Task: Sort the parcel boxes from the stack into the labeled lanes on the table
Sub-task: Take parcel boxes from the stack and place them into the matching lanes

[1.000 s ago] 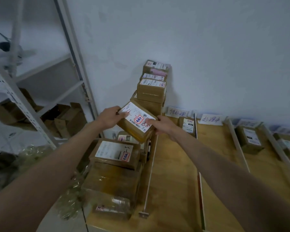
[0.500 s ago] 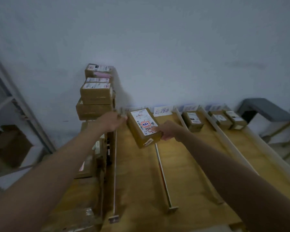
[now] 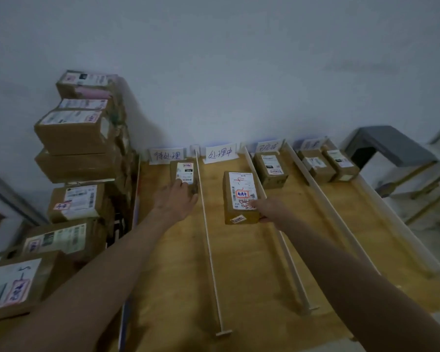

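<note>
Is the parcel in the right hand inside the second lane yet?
Over it, between its dividers; the right hand still grips the parcel. Whether it rests down, cannot tell.

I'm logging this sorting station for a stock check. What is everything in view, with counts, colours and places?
Parcel in grip: one, brown with a white label, in the second lane.
Parcel in first lane: one, brown, at the far end near the wall.
Parcel in third lane: one, brown, far end.
Parcels in fourth lane: two, brown, side by side at the far end.
Stack of parcels: at least eight, brown, left of the table.
Lane signs: four, white, handwritten, against the wall.
Lane dividers: pale strips running along the wooden table.
Stool: one, grey, far right.
Left hand: touches the first-lane parcel.
Right hand: holds the second-lane parcel.
</note>
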